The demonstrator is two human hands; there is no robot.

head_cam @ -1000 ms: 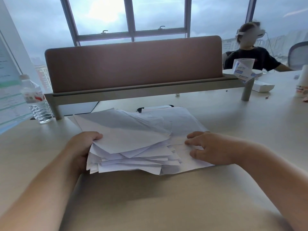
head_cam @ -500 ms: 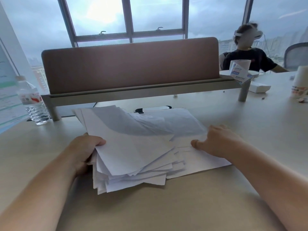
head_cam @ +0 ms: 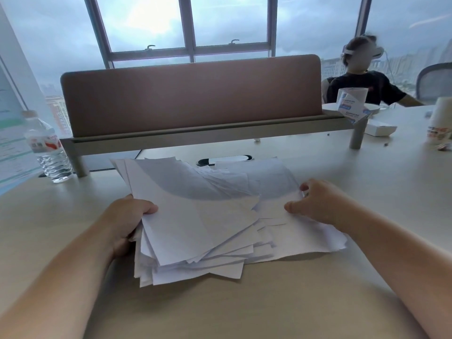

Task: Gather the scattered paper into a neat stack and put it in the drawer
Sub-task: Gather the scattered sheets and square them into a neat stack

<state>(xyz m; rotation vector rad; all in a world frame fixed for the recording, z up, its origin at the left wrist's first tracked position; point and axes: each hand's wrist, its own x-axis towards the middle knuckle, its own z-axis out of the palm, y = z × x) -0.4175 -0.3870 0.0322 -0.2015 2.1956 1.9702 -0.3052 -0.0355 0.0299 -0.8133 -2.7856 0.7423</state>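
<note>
A loose pile of white paper [head_cam: 203, 221] lies on the pale surface [head_cam: 244, 302] in front of the person, sheets fanned at odd angles, edges not squared. The step in hand looks like gathering; next the sheets need pushing together and tapping level before any move to a drawer, which is not in view. The left hand [head_cam: 124, 221] grips the pile's left edge, thumb on top. The right hand [head_cam: 318, 204] rests on the right side, fingers curled against the sheets.
</note>
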